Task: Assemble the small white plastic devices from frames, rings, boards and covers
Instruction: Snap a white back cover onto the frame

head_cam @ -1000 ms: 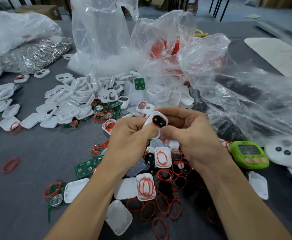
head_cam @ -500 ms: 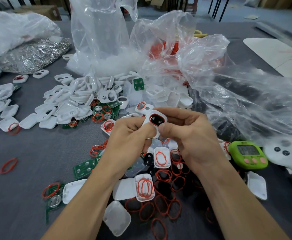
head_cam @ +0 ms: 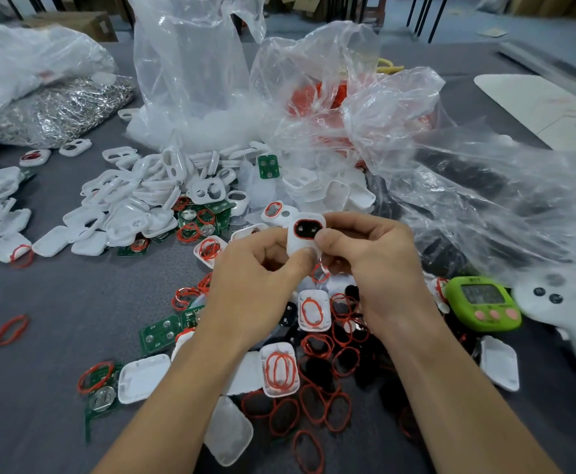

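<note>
Both hands hold one small white device frame (head_cam: pixel 302 236) above the table's middle. Its oval opening shows a red ring and a dark insert. My left hand (head_cam: pixel 259 289) pinches its lower edge with the thumb; my right hand (head_cam: pixel 379 268) pinches its right side, thumb tip at the opening. A loose red ring (head_cam: pixel 320 273) hangs just below the frame between the hands. Under the hands lie white covers with red rings (head_cam: pixel 313 311), (head_cam: pixel 279 371), loose red rings (head_cam: pixel 327 408) and green boards (head_cam: pixel 160 333). A heap of white frames (head_cam: pixel 136 203) lies to the left.
Crumpled clear plastic bags (head_cam: pixel 450 186) fill the back and right. A bag of shiny metal parts (head_cam: pixel 60 111) sits back left. A green timer (head_cam: pixel 485 302) and a white controller-shaped object (head_cam: pixel 567 316) lie at the right. Grey table surface (head_cam: pixel 57 336) at the left.
The frame has turned slightly in my hands, and my left thumb has shifted along its lower edge. Both hands stay in the same place.
</note>
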